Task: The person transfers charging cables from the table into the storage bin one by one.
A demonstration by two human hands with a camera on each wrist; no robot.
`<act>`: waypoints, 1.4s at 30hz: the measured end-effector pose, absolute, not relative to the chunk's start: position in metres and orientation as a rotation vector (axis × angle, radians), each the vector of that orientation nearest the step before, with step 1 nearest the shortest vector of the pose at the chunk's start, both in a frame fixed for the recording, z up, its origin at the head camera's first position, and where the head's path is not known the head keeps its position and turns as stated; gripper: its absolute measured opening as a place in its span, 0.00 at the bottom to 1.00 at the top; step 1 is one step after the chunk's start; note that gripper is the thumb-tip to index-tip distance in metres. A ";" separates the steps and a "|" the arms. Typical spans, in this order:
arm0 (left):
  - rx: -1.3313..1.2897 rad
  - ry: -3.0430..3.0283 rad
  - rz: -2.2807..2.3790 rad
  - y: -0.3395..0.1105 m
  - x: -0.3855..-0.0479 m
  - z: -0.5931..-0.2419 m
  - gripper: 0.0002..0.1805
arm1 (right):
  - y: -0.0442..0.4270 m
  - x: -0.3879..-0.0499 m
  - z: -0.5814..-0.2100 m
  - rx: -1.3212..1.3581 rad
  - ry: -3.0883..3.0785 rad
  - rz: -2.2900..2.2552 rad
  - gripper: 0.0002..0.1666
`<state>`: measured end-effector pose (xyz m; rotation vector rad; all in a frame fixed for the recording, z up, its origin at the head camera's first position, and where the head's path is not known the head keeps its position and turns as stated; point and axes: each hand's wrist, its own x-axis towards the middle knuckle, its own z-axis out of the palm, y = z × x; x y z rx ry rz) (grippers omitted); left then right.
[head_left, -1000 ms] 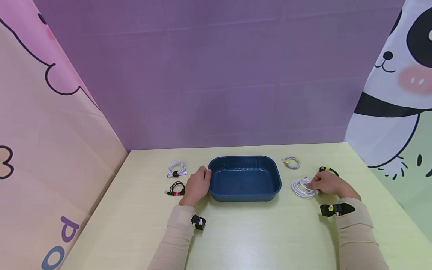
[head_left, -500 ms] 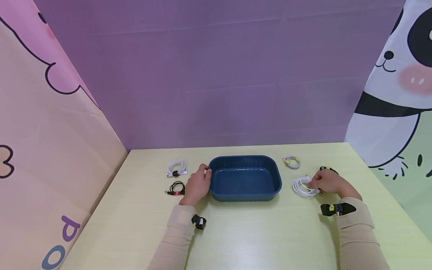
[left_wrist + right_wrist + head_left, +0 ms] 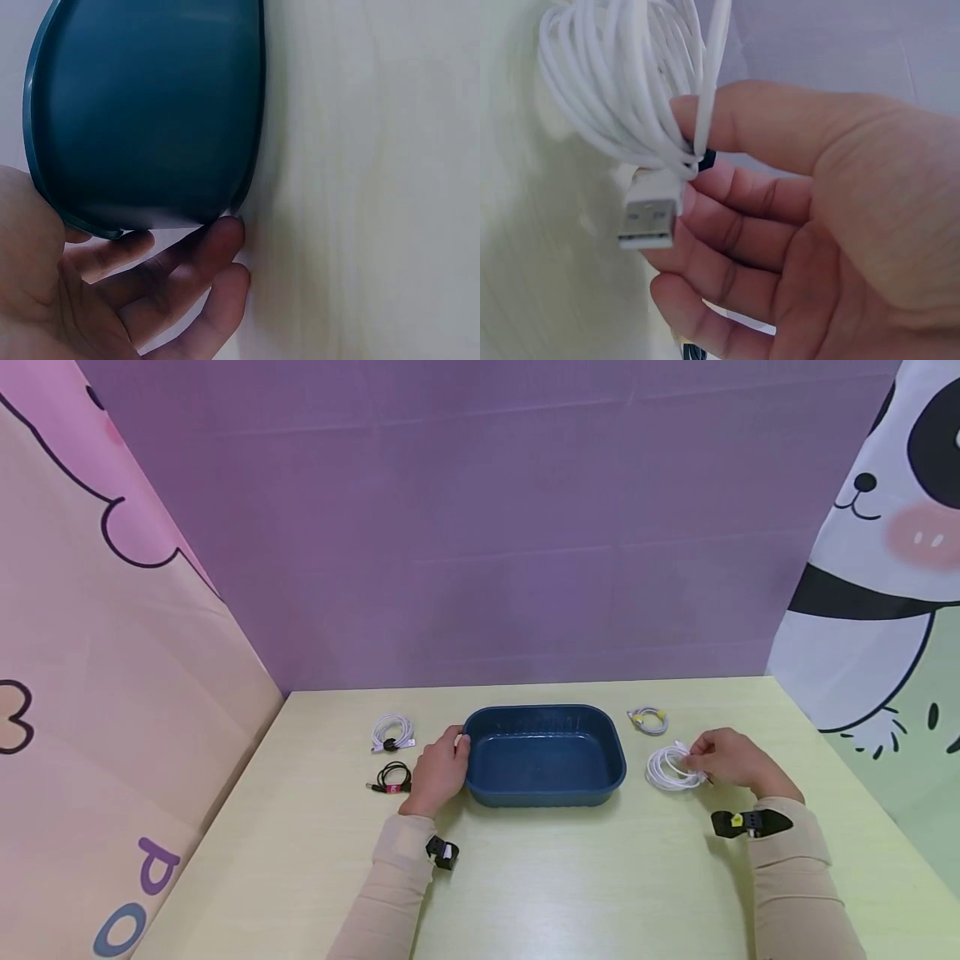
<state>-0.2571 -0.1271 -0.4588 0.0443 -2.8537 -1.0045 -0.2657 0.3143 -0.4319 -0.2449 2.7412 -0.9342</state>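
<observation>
My right hand (image 3: 731, 762) pinches a coiled white USB cable (image 3: 667, 770) between thumb and fingers, to the right of a dark blue plastic tray (image 3: 543, 799). In the right wrist view, the metal USB plug (image 3: 646, 223) hangs below the coil, and a bit of black tie shows by the fingertips. My left hand (image 3: 438, 772) holds the tray's left end. Its thumb lies at the rim and its fingers bend against the outer wall, as the left wrist view (image 3: 142, 277) shows the hand from below. Nothing lies inside the tray.
Left of the tray lie a coiled white cable (image 3: 392, 732) with a black tie and a black cable (image 3: 393, 777) with a red band. Behind the right hand rests a small pale cable (image 3: 649, 721) with yellow ties. A purple backdrop (image 3: 525, 527) stands behind the table.
The white USB cable has tilted up and shifted slightly left in my right hand. The black cable behind that hand has gone out of sight. My left hand stays on the tray.
</observation>
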 end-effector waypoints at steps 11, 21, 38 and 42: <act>0.063 -2.857 -1.007 -0.126 -0.257 -0.459 0.22 | 0.313 -0.267 -0.432 -0.258 2.753 -0.987 0.15; 0.059 -2.855 -1.004 -0.126 -0.257 -0.459 0.22 | 0.314 -0.270 -0.430 -0.273 2.795 -0.994 0.16; 0.072 -2.863 -1.003 -0.127 -0.256 -0.459 0.23 | 0.305 -0.268 -0.419 -0.268 2.839 -1.019 0.14; 0.067 -2.856 -1.006 -0.127 -0.257 -0.460 0.23 | 0.303 -0.267 -0.416 -0.263 2.843 -1.017 0.13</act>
